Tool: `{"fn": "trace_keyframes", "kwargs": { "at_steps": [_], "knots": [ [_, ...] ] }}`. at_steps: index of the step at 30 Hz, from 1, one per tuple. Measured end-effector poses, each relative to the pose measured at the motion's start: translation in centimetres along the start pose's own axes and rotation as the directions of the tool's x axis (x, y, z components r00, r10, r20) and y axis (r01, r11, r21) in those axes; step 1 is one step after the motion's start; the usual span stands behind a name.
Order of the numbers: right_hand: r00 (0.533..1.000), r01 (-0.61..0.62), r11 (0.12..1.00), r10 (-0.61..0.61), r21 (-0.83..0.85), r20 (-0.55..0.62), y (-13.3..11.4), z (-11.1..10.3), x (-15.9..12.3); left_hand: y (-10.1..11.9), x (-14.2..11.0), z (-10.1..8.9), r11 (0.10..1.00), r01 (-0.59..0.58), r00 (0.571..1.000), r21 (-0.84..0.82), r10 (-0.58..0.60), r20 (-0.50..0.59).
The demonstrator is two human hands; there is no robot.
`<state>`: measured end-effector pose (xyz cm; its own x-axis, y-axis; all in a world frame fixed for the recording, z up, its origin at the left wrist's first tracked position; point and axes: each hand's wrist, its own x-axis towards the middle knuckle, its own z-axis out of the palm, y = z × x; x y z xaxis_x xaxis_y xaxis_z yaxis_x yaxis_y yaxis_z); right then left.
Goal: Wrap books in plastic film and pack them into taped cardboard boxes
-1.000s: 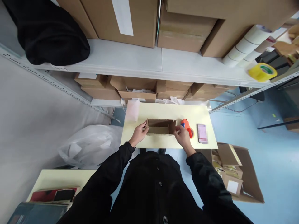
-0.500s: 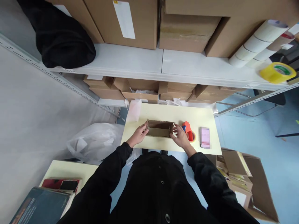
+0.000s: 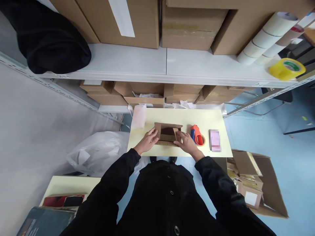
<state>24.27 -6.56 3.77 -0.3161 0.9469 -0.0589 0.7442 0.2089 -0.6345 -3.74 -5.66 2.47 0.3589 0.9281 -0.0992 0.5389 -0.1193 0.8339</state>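
A small brown cardboard box [image 3: 165, 143] stands on the pale yellow table in front of me, its top open and its end flaps bent inward. My left hand [image 3: 147, 141] grips the left end, fingers against the flap there. At the other end, my right hand [image 3: 185, 141] has its fingers around the right flap [image 3: 175, 131]. Just right of that hand lies an orange tape dispenser [image 3: 196, 134] with a roll of tape. Farther right is a pinkish, pixelated flat object [image 3: 215, 141].
Behind the table [image 3: 152, 151] rises a shelf [image 3: 128, 59] with cardboard boxes, tape rolls [image 3: 268, 37] and a black cloth item [image 3: 54, 42]. A large carton [image 3: 273, 186] stands on the floor at right. At left are a plastic bag [image 3: 98, 149] and a side table [image 3: 71, 183].
The end flaps of the box have been bent inward and now show inside its opening. Both hands have stayed at its ends. The whole view has shifted slightly.
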Motion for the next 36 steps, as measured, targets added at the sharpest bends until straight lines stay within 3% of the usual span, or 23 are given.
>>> {"fn": "trace_keyframes", "kwargs": {
  "at_steps": [4, 6, 9, 14, 23, 36],
  "knots": [
    [0.998, 0.042, 0.999, -0.042, -0.007, 0.043, 0.9, 0.0, -0.6, -0.1, -0.7, -1.3, 0.986, -0.061, 0.983, 0.157, 0.032, 0.18],
    [0.992, 0.074, 0.997, -0.072, -0.013, 0.106, 1.6, -0.4, -1.4, -0.3, -1.1, -1.8, 0.966, -0.083, 0.978, 0.246, 0.032, 0.208],
    [0.988, 0.08, 0.995, -0.071, -0.062, 0.137, 2.3, -0.9, -2.4, -0.7, -1.4, -2.1, 0.944, -0.082, 0.987, 0.321, 0.033, 0.156],
    [0.996, 0.072, 0.988, -0.063, -0.139, 0.068, 2.4, -0.9, -3.0, -1.2, -1.4, -2.0, 0.934, -0.121, 0.991, 0.336, 0.097, 0.087],
    [1.0, 0.03, 0.979, -0.028, -0.2, 0.01, 2.7, -0.2, -2.0, -2.1, -1.0, -1.3, 0.917, -0.168, 0.985, 0.362, 0.14, 0.101],
    [0.997, -0.023, 0.985, 0.035, -0.174, 0.069, 4.2, 1.3, 0.7, -3.6, -0.5, 0.8, 0.934, -0.065, 0.997, 0.351, 0.05, 0.051]
  ]
}}
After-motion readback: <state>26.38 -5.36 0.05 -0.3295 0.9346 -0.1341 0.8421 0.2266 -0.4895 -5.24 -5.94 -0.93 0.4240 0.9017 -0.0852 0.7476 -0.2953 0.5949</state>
